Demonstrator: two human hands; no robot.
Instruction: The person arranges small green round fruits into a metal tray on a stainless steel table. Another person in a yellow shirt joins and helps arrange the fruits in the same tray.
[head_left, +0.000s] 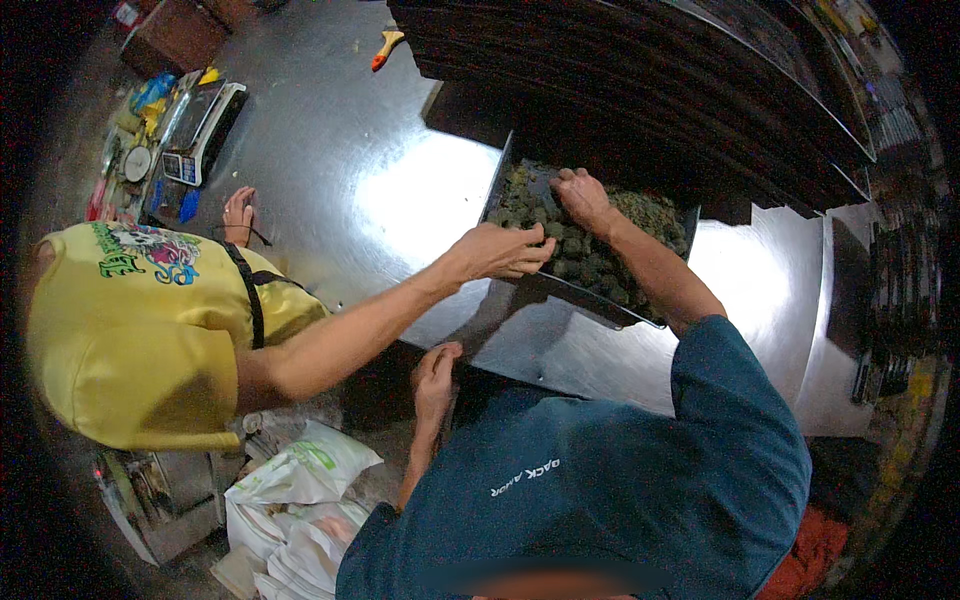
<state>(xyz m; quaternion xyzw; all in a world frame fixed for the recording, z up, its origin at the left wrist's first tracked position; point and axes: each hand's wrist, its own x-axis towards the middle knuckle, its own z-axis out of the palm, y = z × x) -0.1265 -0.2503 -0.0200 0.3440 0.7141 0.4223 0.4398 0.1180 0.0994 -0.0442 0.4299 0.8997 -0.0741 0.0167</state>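
Observation:
My right hand (583, 199) is over a shallow metal tray (592, 296), its fingers bent near the far side; whether they hold anything is unclear. Dark, roundish lumps (574, 247) lie in the tray, with a loose, crumbly greenish-brown mass (652, 214) at its right. My left hand (435, 375) is by the near edge of the metal table (300, 142), in front of my body, with bent fingers; its contents cannot be made out. A co-worker's hand (510, 251) reaches over the tray's left side, close to my right hand.
A co-worker in a yellow shirt (150, 337) is at the left, with the other hand (240, 214) on the table near a digital scale (195, 142). A brush (386, 49) lies farther back. Dark stacked trays (637, 97) stand behind the tray. Plastic bags (307, 487) are below left.

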